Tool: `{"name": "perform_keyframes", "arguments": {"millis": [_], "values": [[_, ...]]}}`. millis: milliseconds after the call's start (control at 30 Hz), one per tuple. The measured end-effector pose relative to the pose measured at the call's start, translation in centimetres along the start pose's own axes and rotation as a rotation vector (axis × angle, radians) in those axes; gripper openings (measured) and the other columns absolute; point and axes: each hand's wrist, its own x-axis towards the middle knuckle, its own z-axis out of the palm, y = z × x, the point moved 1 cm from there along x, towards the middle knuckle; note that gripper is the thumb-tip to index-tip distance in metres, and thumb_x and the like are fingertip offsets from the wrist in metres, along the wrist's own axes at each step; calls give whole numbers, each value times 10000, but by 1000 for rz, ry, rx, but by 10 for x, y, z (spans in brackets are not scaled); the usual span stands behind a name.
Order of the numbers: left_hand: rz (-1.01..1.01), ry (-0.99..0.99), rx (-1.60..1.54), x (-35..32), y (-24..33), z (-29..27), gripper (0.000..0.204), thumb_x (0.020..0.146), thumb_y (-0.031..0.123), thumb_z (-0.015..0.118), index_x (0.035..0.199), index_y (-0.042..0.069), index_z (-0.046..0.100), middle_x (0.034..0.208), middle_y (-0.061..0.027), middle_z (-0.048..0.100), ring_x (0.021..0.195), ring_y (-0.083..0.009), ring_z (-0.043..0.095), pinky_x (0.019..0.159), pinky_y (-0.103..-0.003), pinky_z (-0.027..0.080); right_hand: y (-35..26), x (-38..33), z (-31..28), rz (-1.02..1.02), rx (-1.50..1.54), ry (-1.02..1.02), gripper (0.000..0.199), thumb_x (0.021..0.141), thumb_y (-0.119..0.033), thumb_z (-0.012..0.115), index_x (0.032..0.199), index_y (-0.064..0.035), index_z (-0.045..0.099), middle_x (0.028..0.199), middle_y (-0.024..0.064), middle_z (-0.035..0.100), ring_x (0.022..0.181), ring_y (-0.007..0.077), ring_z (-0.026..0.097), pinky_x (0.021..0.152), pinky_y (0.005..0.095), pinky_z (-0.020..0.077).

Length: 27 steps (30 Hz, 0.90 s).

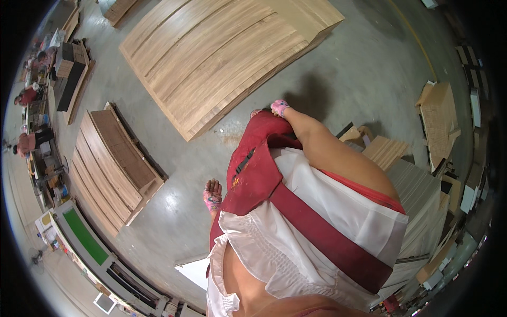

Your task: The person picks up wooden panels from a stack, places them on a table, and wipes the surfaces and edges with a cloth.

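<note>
My left hand [213, 195], in a pink patterned glove with bare fingertips, hangs beside the red apron [259, 166]. Its fingers are stretched out and nothing is in them. On the other side, my right hand [280, 108] wears a matching pink glove and is held out in front past the apron. Its fingers look curled in, and no object shows in them. Beyond it, apart from both hands, lies a large low stack of wood-grain panels [211, 63]. The floor [185, 179] shows between that stack and my left hand.
Another stack of wood-grain panels [108, 166] lies to the left. A machine with a green bed [84, 236] stands at the lower left. Panel piles [439, 119] and grey-sided stacks [414, 195] line the right. Several people [33, 141] are at the far left.
</note>
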Motion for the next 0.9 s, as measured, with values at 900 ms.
{"name": "perform_keyframes", "arguments": {"millis": [900], "values": [[14,59,-164,-18,-42,-2,453,888,281,375,1252,11,377,1253,-156,442,1161,-309,424,965,-409,349,-36,13,5,-392,-968,-129,329,746,-240,443,945,-70,642,1029,137,591,972,283,567,830,357,441]]}}
